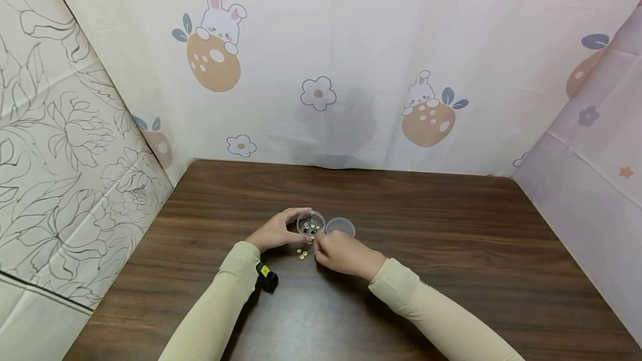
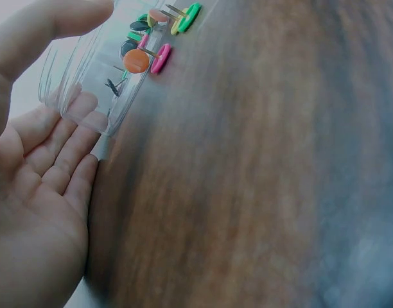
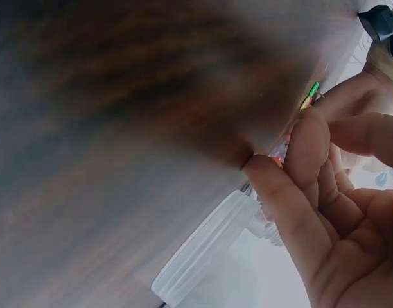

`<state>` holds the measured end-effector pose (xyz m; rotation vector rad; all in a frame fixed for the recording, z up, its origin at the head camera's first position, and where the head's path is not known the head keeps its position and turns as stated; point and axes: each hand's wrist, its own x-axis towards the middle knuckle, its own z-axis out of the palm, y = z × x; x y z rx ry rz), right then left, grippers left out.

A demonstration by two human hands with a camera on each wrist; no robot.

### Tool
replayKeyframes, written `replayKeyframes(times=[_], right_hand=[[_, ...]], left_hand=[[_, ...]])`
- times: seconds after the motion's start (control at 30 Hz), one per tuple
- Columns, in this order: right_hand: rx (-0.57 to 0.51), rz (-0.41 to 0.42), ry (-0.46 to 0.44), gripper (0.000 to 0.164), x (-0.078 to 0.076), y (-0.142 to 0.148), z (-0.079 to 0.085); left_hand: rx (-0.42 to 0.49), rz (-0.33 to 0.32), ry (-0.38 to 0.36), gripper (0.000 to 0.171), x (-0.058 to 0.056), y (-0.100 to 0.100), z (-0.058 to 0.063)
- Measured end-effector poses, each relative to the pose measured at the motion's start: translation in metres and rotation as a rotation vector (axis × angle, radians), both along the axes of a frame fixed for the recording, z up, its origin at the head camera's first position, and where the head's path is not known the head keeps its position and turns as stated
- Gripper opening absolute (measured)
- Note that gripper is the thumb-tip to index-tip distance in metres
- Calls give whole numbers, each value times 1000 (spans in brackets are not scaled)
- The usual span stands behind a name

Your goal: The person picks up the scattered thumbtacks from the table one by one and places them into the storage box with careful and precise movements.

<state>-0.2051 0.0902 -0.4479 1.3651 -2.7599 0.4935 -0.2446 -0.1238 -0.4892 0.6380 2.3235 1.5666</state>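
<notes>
A clear round plastic box with several coloured thumbtacks in it stands on the table. My left hand holds its side, thumb in front and fingers behind; the left wrist view shows the thumb over the clear wall. My right hand has its fingers bent together at the front right of the box, fingertips low over the table. A bit of orange shows beside the fingertips; I cannot tell whether they pinch a tack. Loose thumbtacks, among them a pink tack and a green tack, lie before the box.
A round translucent lid lies right of the box, partly behind my right hand. A black strap-like device with a yellow patch sits at my left wrist. Patterned cloth walls border the brown wooden table at the back and sides.
</notes>
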Motion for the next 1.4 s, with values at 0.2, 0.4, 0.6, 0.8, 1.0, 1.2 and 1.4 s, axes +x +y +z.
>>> replayKeyframes(times=[0.2,0.4,0.6,0.8,1.0,1.2,1.4], right_hand=[[-30,0,-97,8,-4,3,3],[-56,-30,-104,7,-10,5,9],[-138,-107,-106,6,-17,6,13],[-171,-144,-112,7,-21,6,16],[-169,-164,-142,6,-27,5,14],[-152,-187,-149,5,-32,4,11],[-151,-184,-140,6,-36,1,9]], left_hand=[[-20,9,-4,73,1,0,1],[-1,-25,-23,72,11,1,21],[7,-46,-28,70,17,1,33],[13,-37,-48,71,16,2,33],[2,-30,-57,71,15,2,32],[-17,-38,-46,72,14,2,32],[-6,-41,-32,70,15,1,33]])
